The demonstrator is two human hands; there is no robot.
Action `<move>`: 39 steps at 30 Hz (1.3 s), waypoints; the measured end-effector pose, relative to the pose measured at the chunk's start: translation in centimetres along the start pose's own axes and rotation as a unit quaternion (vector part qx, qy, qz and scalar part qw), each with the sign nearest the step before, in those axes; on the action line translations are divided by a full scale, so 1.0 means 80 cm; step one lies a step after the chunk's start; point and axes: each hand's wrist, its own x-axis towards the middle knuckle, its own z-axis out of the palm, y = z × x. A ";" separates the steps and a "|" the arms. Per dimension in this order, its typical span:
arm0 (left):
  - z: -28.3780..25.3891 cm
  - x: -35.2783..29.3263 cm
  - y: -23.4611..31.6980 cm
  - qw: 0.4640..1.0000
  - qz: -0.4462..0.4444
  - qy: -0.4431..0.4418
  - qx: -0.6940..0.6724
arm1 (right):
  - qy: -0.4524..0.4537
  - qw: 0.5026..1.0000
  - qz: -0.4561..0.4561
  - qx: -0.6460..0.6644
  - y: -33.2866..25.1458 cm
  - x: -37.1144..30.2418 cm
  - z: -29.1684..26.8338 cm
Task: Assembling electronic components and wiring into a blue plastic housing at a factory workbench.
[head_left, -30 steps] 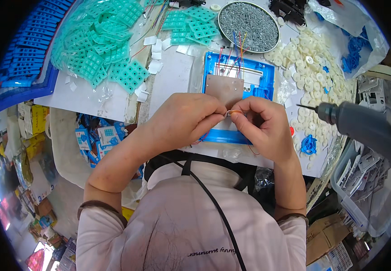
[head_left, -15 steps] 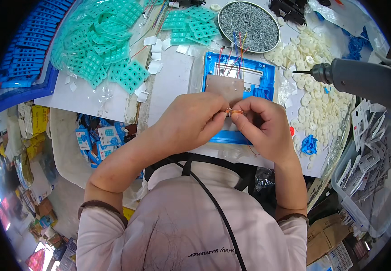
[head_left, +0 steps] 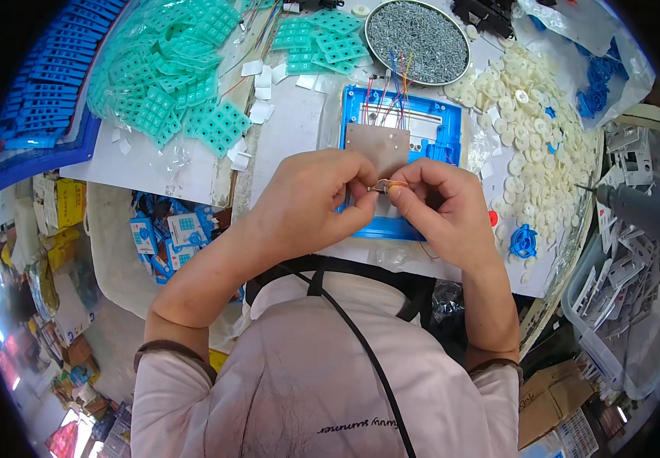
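Observation:
My left hand (head_left: 318,195) and my right hand (head_left: 443,204) meet over the near part of a blue plastic case (head_left: 391,229). Thumb and forefinger of each are pinched together, the tips almost touching. An orange wire (head_left: 397,183) shows at my right fingertips and runs toward a small silvery piece at my left fingertips, too small to name. Behind the fingers, a flat tan board (head_left: 379,146) lies across the case. Red, blue and yellow wires (head_left: 402,91) stick up at its far edge. My fingers hide part of the case's inside.
Teal rubber keypads (head_left: 170,76) are heaped at the left, blue plastic parts (head_left: 48,84) beyond. A round tray of screws (head_left: 419,46) stands at the back. White discs (head_left: 528,137) and a blue ring-shaped part (head_left: 523,241) lie right. An electric screwdriver (head_left: 643,210) hangs at the far right.
The electric screwdriver has swung right and nearer, away from the white discs. My hands stay over the case, fingers shifted slightly, and more of the silvery piece and orange wire shows between them.

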 end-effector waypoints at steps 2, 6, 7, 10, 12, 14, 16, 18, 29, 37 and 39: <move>0.003 0.000 -0.004 1.000 0.014 0.007 0.003 | 0.000 1.000 -0.007 -0.002 0.003 -0.001 0.000; 0.003 0.000 -0.002 1.000 -0.009 0.002 -0.026 | 0.056 0.992 -0.022 -0.109 -0.020 -0.004 0.007; 0.002 -0.001 0.000 0.999 -0.022 -0.002 -0.036 | 0.096 0.975 -0.109 -0.170 -0.019 -0.003 0.010; 0.007 -0.004 0.004 0.993 -0.075 -0.016 -0.087 | 0.139 0.917 -0.257 -0.270 -0.014 -0.004 0.015; 0.009 -0.005 0.004 0.995 -0.060 -0.020 -0.081 | 0.076 0.942 -0.216 -0.243 -0.022 -0.012 0.014; 0.012 -0.006 0.003 0.997 -0.033 -0.008 -0.065 | 0.060 0.956 -0.179 -0.227 -0.030 -0.016 0.011; 0.016 -0.007 0.000 0.999 0.004 0.020 -0.041 | 0.075 0.950 -0.194 -0.232 -0.026 -0.016 0.013; 0.020 -0.007 -0.002 0.999 0.032 0.033 -0.022 | 0.099 0.953 -0.188 -0.214 -0.018 -0.017 0.016; 0.011 -0.005 -0.003 1.000 -0.017 0.006 -0.001 | 0.083 0.944 -0.218 -0.233 -0.008 -0.011 0.015; -0.015 0.021 -0.002 0.900 -0.253 -0.135 -0.330 | 0.044 0.884 -0.333 -0.325 0.006 -0.009 0.013; -0.024 0.034 -0.003 0.900 -0.264 -0.190 -0.291 | 0.029 0.875 -0.361 -0.320 0.009 -0.005 0.010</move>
